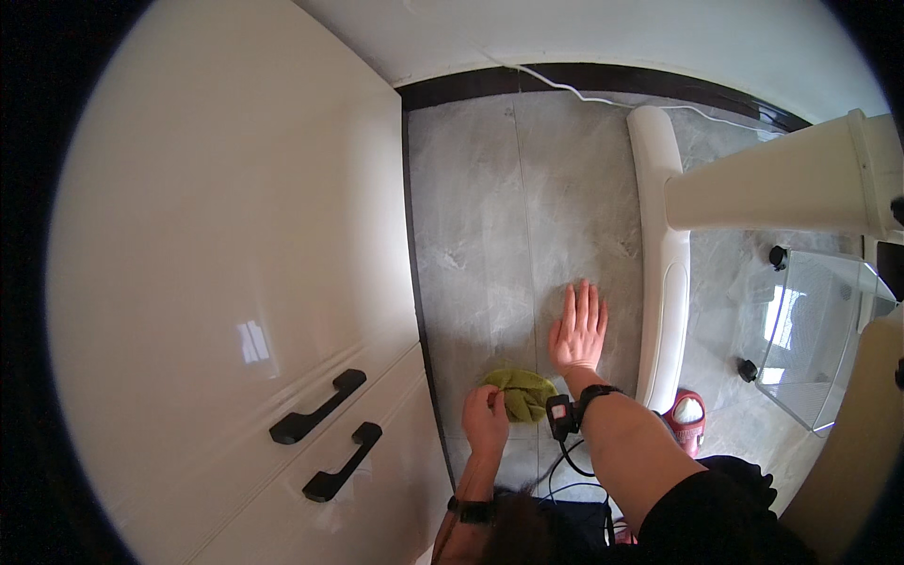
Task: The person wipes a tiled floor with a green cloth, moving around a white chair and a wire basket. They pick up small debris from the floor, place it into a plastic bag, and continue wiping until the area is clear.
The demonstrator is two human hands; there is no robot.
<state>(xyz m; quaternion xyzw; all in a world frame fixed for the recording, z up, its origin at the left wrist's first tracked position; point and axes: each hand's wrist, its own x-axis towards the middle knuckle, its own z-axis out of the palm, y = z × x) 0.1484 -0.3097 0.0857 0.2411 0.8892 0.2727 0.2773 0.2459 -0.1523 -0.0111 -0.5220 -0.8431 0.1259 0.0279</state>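
Observation:
A crumpled olive-green cloth (524,394) lies on the grey tiled floor (476,254), close to the foot of the white cabinet. My left hand (485,416) has its fingers curled at the cloth's left edge, closed on it. Ahead and to the right, my right hand (578,331) rests palm down on the floor with its fingers stretched out, holding nothing. Its forearm passes over the right side of the cloth and partly hides it.
The white cabinet (245,217) with black handles (320,407) borders the left. At right are a white table leg foot (661,273), a clear box on black wheels (810,320) and a red slipper (688,419). A white cable (565,88) runs along the far wall.

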